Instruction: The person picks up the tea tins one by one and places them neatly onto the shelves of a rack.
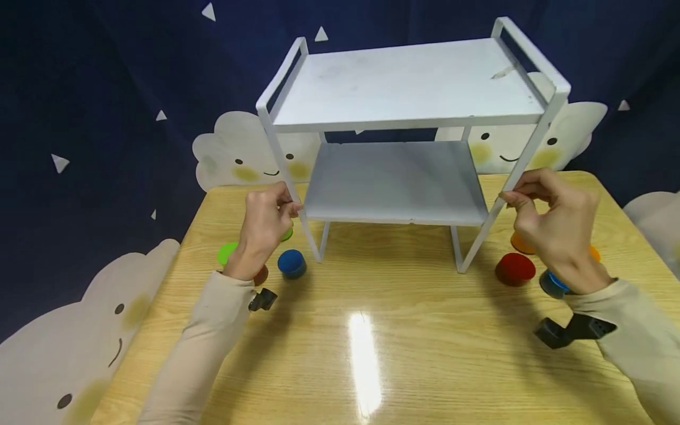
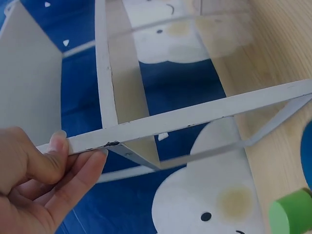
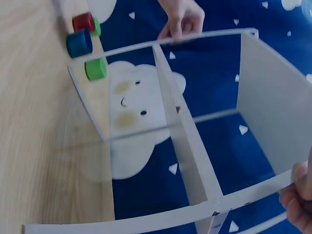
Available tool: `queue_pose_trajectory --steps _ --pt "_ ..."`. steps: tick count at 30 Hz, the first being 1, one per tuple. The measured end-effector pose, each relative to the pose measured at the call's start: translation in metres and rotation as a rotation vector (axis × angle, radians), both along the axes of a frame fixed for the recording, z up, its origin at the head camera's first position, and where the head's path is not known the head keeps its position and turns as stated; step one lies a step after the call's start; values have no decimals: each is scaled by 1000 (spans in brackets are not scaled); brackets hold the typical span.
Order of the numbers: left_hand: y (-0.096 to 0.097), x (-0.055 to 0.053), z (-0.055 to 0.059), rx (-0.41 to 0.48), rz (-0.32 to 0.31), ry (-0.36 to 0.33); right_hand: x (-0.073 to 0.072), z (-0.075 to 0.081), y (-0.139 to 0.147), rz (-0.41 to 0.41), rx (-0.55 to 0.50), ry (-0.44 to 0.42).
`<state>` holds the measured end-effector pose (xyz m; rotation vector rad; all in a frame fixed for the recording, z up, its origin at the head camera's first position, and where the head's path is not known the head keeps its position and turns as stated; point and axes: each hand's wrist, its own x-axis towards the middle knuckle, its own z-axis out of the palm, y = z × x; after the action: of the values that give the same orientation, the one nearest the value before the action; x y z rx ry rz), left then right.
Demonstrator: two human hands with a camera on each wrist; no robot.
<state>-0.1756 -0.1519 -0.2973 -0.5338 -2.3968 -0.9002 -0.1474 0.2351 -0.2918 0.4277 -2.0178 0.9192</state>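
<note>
A white two-tier shelf rack (image 1: 409,79) stands over the wooden table, its upper board and lower board (image 1: 395,180) both bare. On its left side my left hand (image 1: 265,224) pinches the front leg near the lower board. The left wrist view shows the thumb and fingertips of that hand (image 2: 53,175) on either side of the thin white bar (image 2: 195,114), whose paint is chipped. My right hand (image 1: 558,224) pinches the right front leg at about the same height. In the right wrist view, fingers of the right hand (image 3: 298,200) grip the rail at the edge.
Left of the rack on the table (image 1: 340,330) are a blue cylinder (image 1: 292,264) and green ones (image 1: 227,252). Right of it lie a red cylinder (image 1: 515,270), a blue one (image 1: 553,284) and orange pieces (image 1: 523,243). A dark blue cloud-patterned curtain (image 1: 106,71) hangs behind.
</note>
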Motion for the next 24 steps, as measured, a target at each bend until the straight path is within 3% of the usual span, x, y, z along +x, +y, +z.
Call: queue_pose_trajectory --steps 10,17,24 --pt "16 -5 3 4 11 16 -32 3 17 -66 -37 -57" --pt "21 -2 -1 23 -20 0 -34 0 21 -67 -52 -96" --pt "18 -5 -3 12 19 17 -34 -3 18 -56 -42 -72"
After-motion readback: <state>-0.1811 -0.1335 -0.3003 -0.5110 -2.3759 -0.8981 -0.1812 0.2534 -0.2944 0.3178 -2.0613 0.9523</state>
